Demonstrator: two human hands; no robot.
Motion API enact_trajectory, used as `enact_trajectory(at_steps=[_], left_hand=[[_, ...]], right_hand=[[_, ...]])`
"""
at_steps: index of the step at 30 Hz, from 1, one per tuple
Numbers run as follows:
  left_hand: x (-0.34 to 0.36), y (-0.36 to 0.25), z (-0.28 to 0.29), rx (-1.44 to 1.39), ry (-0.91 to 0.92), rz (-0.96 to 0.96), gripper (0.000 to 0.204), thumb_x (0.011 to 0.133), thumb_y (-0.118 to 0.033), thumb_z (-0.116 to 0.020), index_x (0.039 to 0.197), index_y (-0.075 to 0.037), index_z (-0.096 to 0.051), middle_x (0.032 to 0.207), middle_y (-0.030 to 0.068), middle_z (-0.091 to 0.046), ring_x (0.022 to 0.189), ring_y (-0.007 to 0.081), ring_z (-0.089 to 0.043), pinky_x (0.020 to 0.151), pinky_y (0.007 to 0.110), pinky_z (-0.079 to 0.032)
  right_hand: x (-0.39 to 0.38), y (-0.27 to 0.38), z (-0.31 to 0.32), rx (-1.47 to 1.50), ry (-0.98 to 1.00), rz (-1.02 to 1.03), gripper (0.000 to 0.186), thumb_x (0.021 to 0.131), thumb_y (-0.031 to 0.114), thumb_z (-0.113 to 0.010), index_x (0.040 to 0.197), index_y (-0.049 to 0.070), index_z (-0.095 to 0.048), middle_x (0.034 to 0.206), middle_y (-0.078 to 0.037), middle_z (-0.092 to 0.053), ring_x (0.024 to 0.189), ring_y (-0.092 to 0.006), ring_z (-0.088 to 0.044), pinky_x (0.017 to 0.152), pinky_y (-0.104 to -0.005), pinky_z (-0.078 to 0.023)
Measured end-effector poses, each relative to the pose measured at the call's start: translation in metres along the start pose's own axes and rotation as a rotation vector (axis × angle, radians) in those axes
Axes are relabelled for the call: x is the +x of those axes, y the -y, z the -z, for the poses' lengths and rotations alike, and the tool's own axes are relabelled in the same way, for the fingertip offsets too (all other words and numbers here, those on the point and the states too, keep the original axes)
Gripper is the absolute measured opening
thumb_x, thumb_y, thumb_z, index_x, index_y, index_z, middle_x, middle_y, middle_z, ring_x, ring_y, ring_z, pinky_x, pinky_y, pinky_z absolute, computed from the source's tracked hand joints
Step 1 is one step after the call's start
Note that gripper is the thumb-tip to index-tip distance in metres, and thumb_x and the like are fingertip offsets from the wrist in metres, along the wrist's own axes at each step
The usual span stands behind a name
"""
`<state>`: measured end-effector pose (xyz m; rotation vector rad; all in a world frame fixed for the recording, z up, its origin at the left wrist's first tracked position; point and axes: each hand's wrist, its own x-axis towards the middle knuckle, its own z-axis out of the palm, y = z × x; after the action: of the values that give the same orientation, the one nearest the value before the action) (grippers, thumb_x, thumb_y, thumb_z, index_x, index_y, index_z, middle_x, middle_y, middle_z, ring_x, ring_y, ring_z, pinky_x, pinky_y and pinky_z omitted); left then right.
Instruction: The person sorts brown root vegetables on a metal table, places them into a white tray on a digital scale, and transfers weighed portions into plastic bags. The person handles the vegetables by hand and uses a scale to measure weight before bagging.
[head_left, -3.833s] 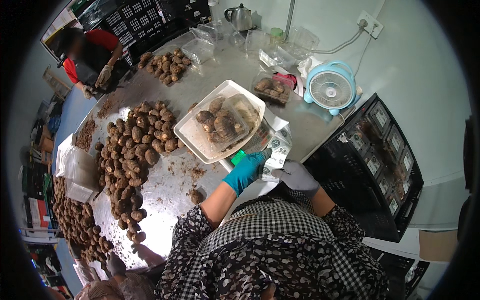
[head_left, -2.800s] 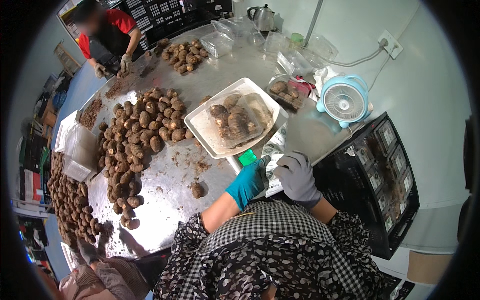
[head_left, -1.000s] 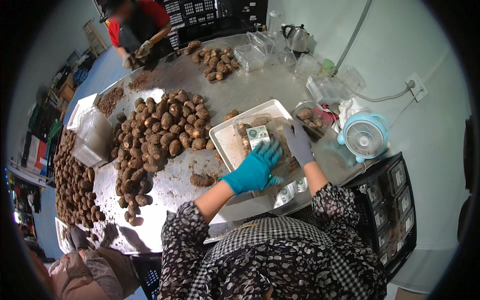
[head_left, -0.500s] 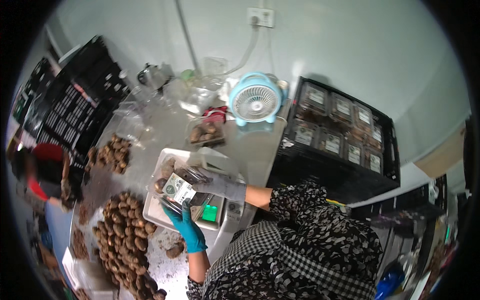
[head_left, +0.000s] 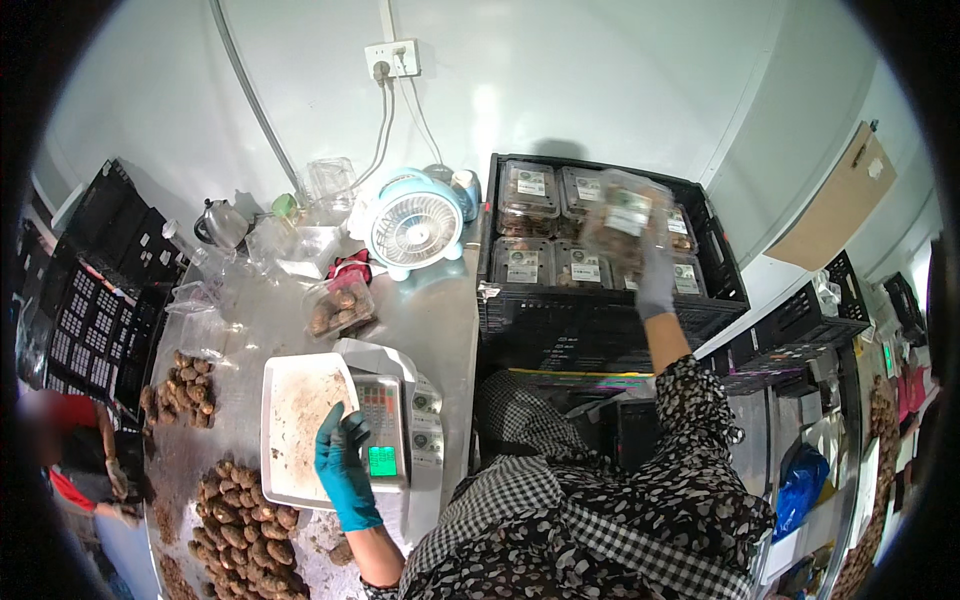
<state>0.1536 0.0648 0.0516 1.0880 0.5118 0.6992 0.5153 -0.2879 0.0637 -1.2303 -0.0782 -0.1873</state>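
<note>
Metal table, fan near crate

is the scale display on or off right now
On: the scale's display glows green with dark characters, just beside the teal-gloved left hand.

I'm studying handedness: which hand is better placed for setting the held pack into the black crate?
Probably the right hand: it holds the pack over the black crate; the left hand is at the white tray.

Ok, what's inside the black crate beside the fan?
In the black crate: labelled clear boxes. The right hand holds another box over them, partly hiding some. The bottom is covered.
</note>
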Motion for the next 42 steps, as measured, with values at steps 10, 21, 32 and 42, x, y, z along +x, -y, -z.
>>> enact_trajectory(at_steps=[10, 21, 32, 42], left_hand=[[-0.004, -0.008, 0.076, 0.039, -0.173, -0.022, 0.035, 0.091, -0.02, -0.055, 0.122, -0.003, -0.057, 0.098, 0.0097, -0.066, 0.083, 0.0179, -0.063, 0.076, 0.03, -0.052], [-0.002, -0.018, 0.125, 0.04, -0.123, 0.012, 0.041, 0.092, -0.025, -0.051, 0.129, -0.007, -0.053, 0.103, 0.0048, -0.064, 0.09, 0.015, -0.057, 0.081, 0.031, -0.044], [-0.008, 0.001, 0.14, -0.06, -0.311, 0.039, 0.04, 0.089, -0.021, -0.053, 0.125, -0.003, -0.054, 0.098, 0.0086, -0.065, 0.087, 0.0185, -0.062, 0.079, 0.031, -0.049], [-0.073, 0.002, 0.158, -0.262, -0.484, -0.132, 0.033, 0.091, -0.018, -0.052, 0.118, 0.0, -0.056, 0.093, 0.0109, -0.065, 0.082, 0.0202, -0.063, 0.075, 0.032, -0.051]], right_hand=[[0.091, 0.011, 0.159, -0.175, -0.453, 0.003, 0.066, 0.079, 0.025, -0.073, 0.13, -0.003, -0.044, 0.115, -0.012, -0.057, 0.097, -0.0205, -0.056, 0.08, -0.0334, -0.047], [0.179, -0.023, 0.199, -0.024, -0.387, -0.212, 0.082, 0.086, 0.029, -0.062, 0.148, 0.011, -0.011, 0.146, -0.016, -0.026, 0.126, -0.034, -0.038, 0.094, -0.0506, -0.041], [0.18, -0.054, 0.19, -0.529, -0.486, -0.162, 0.043, 0.091, 0.027, -0.053, 0.126, 0.001, -0.049, 0.122, -0.02, -0.054, 0.109, -0.0301, -0.054, 0.086, -0.0387, -0.046], [0.057, -0.064, -0.125, -0.536, 0.481, 0.56, 0.025, 0.092, 0.02, -0.056, 0.104, -0.001, -0.063, 0.094, -0.011, -0.062, 0.092, -0.0228, -0.058, 0.083, -0.0349, -0.046]])
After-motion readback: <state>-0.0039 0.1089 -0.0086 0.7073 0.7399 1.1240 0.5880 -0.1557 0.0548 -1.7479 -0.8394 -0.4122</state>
